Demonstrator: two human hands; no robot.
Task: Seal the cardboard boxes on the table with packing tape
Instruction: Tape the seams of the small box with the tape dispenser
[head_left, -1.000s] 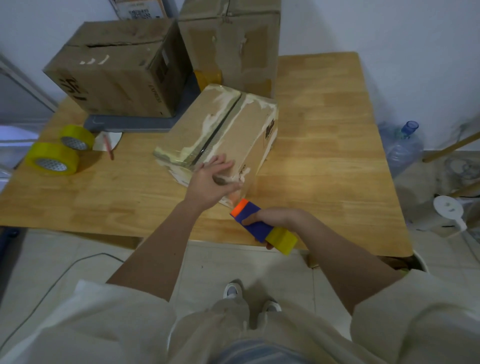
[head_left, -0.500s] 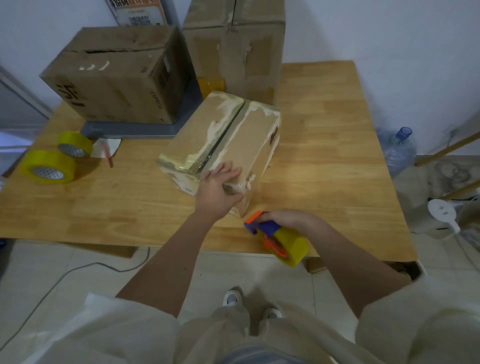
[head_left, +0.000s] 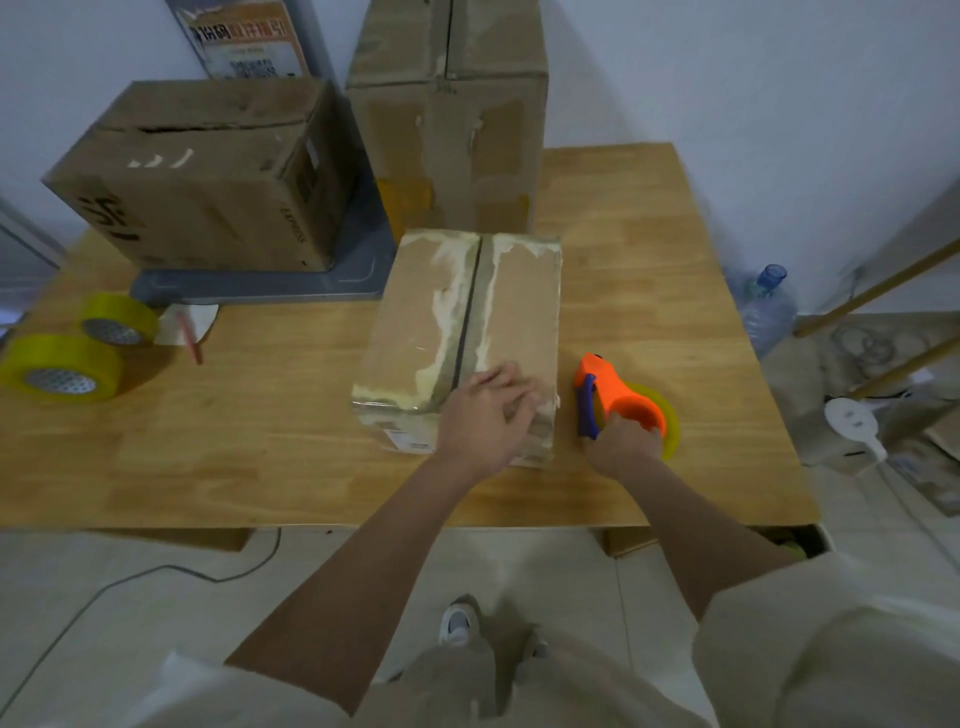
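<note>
A small cardboard box (head_left: 457, 312) lies on the wooden table (head_left: 260, 457), its top flaps closed along a dark centre seam edged with torn tape marks. My left hand (head_left: 485, 415) rests on the box's near right top corner with fingers spread. Just right of the box stands an orange and blue tape dispenser (head_left: 618, 400) with a yellow tape roll, on the table. My right hand (head_left: 621, 444) grips its near end.
Two larger cardboard boxes stand at the back: one (head_left: 208, 176) on a grey platform (head_left: 260, 283), a taller one (head_left: 447, 114) behind the small box. Two yellow tape rolls (head_left: 57, 366) and a red pen (head_left: 189, 338) lie at the left. A water bottle (head_left: 766, 306) stands on the floor.
The small box has turned square to me and sits flat. My right hand has moved the dispenser from the table's front edge up onto the table, right of the box. My left hand stays on the box.
</note>
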